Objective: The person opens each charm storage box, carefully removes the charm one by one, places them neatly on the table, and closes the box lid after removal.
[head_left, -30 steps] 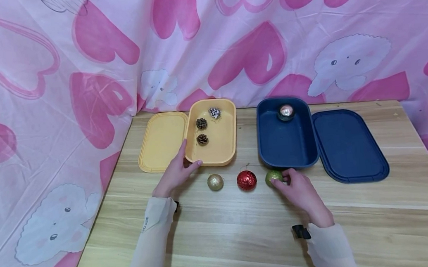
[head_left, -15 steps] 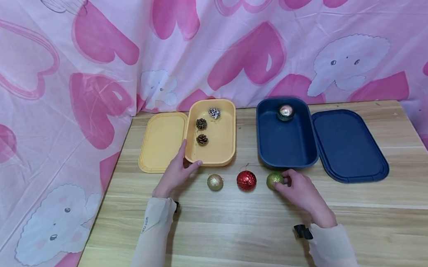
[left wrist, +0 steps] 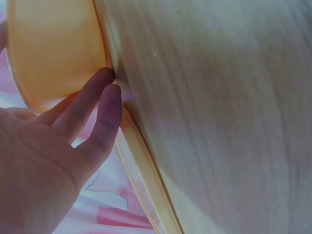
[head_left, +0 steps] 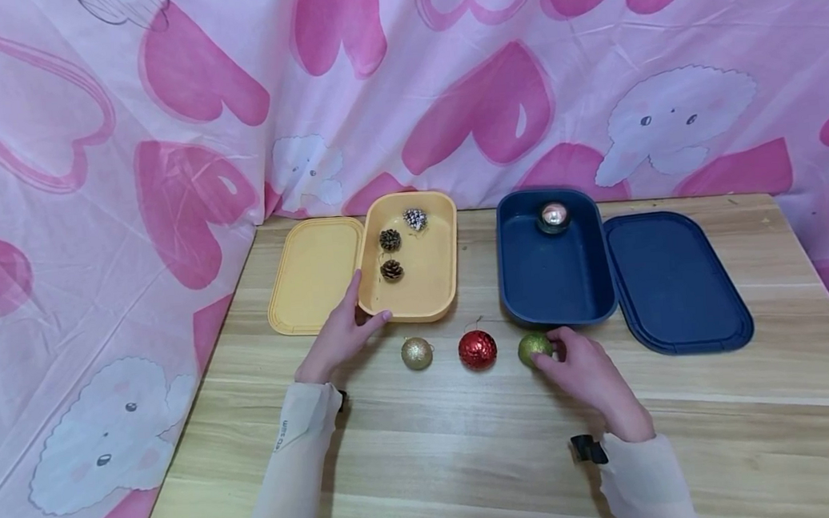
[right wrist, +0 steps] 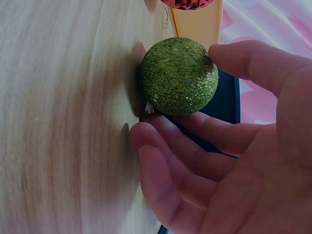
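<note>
My right hand [head_left: 587,371] pinches a green glitter Christmas bauble [head_left: 534,349] between thumb and fingertips, at the front of the dark blue box [head_left: 556,281]. In the right wrist view the green bauble [right wrist: 178,77] is low over the wood or on it; I cannot tell which. My left hand [head_left: 339,340] rests against the near left corner of the yellow box [head_left: 417,291], thumb along the front and fingers along the side. In the left wrist view its fingers [left wrist: 107,109] are extended, low against the yellow box [left wrist: 58,48]. A red bauble [head_left: 478,351] and a gold bauble [head_left: 417,353] lie between the hands.
The yellow box holds several pine cones [head_left: 392,270]. A shiny silver-pink bauble [head_left: 553,217] sits at the back of the blue box. A yellow lid [head_left: 318,275] lies left, a blue lid [head_left: 679,280] right. A pink curtain [head_left: 374,93] hangs behind the table.
The green bauble has shifted slightly right and toward me, together with my right hand. My left hand, the boxes and the other baubles have stayed in place.
</note>
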`<act>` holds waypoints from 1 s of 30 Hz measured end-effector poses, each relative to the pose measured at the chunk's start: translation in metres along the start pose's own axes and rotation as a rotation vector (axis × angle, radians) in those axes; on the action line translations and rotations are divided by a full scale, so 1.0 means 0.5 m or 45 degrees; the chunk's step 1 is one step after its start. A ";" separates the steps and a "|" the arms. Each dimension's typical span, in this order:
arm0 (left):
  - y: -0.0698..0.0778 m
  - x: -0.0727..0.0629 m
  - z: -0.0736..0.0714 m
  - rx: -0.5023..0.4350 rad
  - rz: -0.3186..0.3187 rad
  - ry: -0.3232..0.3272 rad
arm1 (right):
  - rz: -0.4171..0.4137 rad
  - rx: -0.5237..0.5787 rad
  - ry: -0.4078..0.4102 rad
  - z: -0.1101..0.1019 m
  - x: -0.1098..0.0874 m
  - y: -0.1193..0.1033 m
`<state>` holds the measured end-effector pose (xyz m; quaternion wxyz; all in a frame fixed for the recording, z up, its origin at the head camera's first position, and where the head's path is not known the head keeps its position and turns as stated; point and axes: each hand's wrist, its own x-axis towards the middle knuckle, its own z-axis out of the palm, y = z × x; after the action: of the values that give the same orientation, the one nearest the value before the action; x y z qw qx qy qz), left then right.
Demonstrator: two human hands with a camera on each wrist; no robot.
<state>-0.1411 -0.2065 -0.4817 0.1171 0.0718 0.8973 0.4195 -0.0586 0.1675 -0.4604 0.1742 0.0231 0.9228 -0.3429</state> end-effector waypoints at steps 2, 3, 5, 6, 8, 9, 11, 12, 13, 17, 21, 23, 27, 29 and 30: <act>0.000 0.000 0.000 -0.003 0.003 -0.001 | 0.002 0.000 -0.006 -0.001 0.000 -0.001; 0.000 0.000 0.000 -0.004 0.003 -0.002 | 0.007 0.000 -0.008 -0.001 0.001 -0.001; 0.001 0.000 0.000 0.001 0.004 0.000 | 0.013 0.003 -0.012 -0.002 0.001 -0.001; 0.002 -0.001 0.000 0.004 0.006 0.002 | 0.015 0.008 -0.014 -0.003 0.000 -0.001; 0.003 -0.001 -0.001 0.007 0.010 0.002 | 0.019 0.021 -0.015 -0.004 0.000 -0.001; 0.004 -0.001 -0.001 0.008 0.012 0.003 | 0.020 0.028 -0.015 -0.005 -0.001 -0.001; 0.004 -0.001 -0.002 0.003 0.013 0.002 | 0.020 0.039 -0.014 -0.006 -0.002 -0.001; 0.004 -0.001 -0.002 0.001 0.013 0.002 | 0.021 0.041 -0.013 -0.007 -0.002 -0.001; 0.004 -0.002 -0.002 -0.002 0.012 0.000 | 0.021 0.043 -0.014 -0.008 -0.003 -0.001; 0.004 -0.003 -0.002 0.004 -0.002 -0.003 | 0.022 0.044 -0.020 -0.013 -0.006 0.002; 0.005 -0.002 -0.003 -0.009 0.001 -0.010 | 0.015 0.047 -0.019 -0.023 -0.012 0.007; 0.005 -0.001 -0.003 -0.021 0.003 -0.012 | 0.016 0.052 -0.017 -0.030 -0.016 0.009; 0.005 -0.001 -0.003 -0.030 0.004 -0.014 | 0.016 0.043 -0.006 -0.046 -0.024 0.012; 0.005 -0.001 -0.003 -0.032 0.006 -0.014 | 0.012 0.027 0.001 -0.056 -0.027 0.012; 0.005 -0.001 -0.003 -0.033 0.008 -0.014 | 0.010 0.020 0.004 -0.060 -0.029 0.012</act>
<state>-0.1408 -0.2062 -0.4787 0.1217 0.0756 0.8908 0.4312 -0.0533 0.1924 -0.4382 0.1739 0.0286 0.9203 -0.3493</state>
